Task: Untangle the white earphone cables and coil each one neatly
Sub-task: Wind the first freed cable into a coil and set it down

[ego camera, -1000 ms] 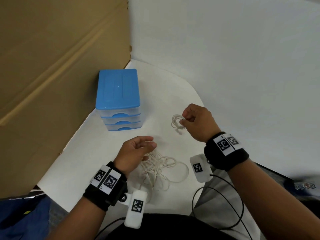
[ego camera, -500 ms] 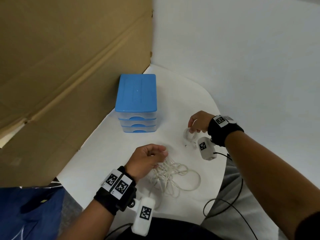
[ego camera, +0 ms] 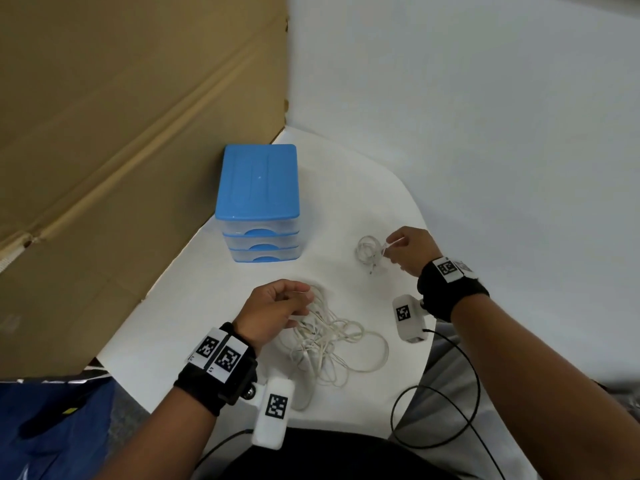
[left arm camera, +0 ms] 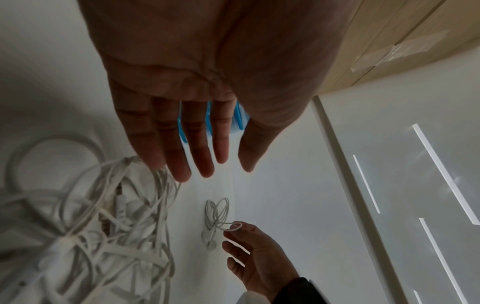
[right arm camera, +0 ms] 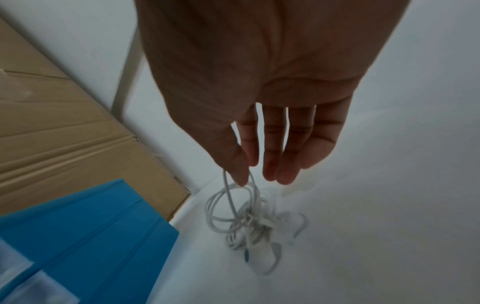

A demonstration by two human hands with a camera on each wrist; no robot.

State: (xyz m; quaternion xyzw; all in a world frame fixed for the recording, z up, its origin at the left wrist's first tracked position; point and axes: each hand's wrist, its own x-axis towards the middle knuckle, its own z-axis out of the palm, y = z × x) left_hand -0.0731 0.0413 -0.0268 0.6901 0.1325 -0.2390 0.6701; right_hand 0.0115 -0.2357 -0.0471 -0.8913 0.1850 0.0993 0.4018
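A tangle of white earphone cables (ego camera: 332,341) lies on the white table (ego camera: 346,188) near its front edge. My left hand (ego camera: 304,303) hovers over the tangle's left end with relaxed fingers (left arm camera: 205,164) and holds nothing; strands of the tangle (left arm camera: 103,226) run just under the fingertips. To the right, a small coiled earphone cable (ego camera: 369,252) rests on the table. My right hand (ego camera: 389,245) pinches one loop of it between thumb and forefinger (right arm camera: 239,174), the other fingers extended. The coil (right arm camera: 244,218) sags below the pinch, earbuds (left arm camera: 209,236) at its near end.
A small clear drawer chest with a blue lid (ego camera: 258,202) stands behind the tangle, against a cardboard panel (ego camera: 121,133) on the left. A white wall (ego camera: 485,133) rises behind the table's curved right edge. Black wires (ego camera: 450,410) hang off the front edge; a blue bag (ego camera: 52,427) sits lower left.
My right hand carried the small coil down and to the right; it now rests on the table with the fingers spread. The left hand stayed over the tangle.
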